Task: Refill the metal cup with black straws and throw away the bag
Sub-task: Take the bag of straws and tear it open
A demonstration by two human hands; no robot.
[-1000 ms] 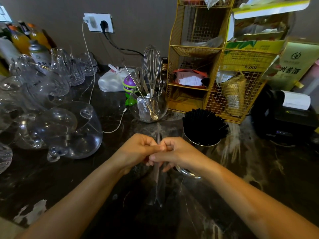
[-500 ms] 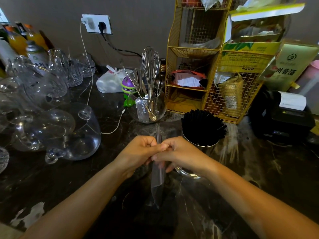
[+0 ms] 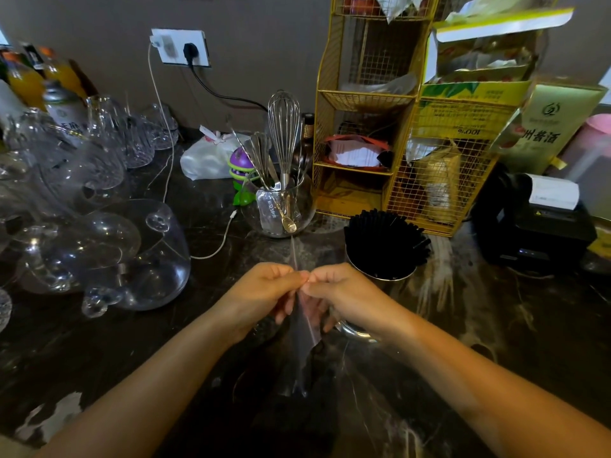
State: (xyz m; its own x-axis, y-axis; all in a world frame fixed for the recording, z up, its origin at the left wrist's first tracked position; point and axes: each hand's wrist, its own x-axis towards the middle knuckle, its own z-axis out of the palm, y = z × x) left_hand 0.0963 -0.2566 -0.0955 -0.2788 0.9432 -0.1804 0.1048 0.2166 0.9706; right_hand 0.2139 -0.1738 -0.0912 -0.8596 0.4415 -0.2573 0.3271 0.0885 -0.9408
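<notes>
Both hands meet over the middle of the dark marbled worktop (image 3: 496,325), fingertips almost touching. The left hand (image 3: 261,295) and the right hand (image 3: 344,295) each pinch the clear plastic bag (image 3: 305,328) between thumb and curled fingers, so the bag is gathered into a narrow strip: a thin twisted end sticks up on the far side of the knuckles, and the rest hangs down below the hands, flat and see-through (it looks empty, though the film is hard to read against the dark stone). Just right of the right hand, and a little farther, stands the metal cup (image 3: 380,272), packed with black straws (image 3: 385,239) that fan out above its rim; the right wrist hides the cup's near side. Beyond the hands sits a round glass bowl (image 3: 277,209) holding a whisk (image 3: 283,127) and spoons. To the far right of it stands a yellow wire rack (image 3: 367,100), with a black receipt printer (image 3: 535,226) farther right. At left, clear glass jugs (image 3: 132,259) and tumblers crowd the worktop, and a white cable (image 3: 218,246) trails down from the wall socket (image 3: 180,47) between them and the bowl.
</notes>
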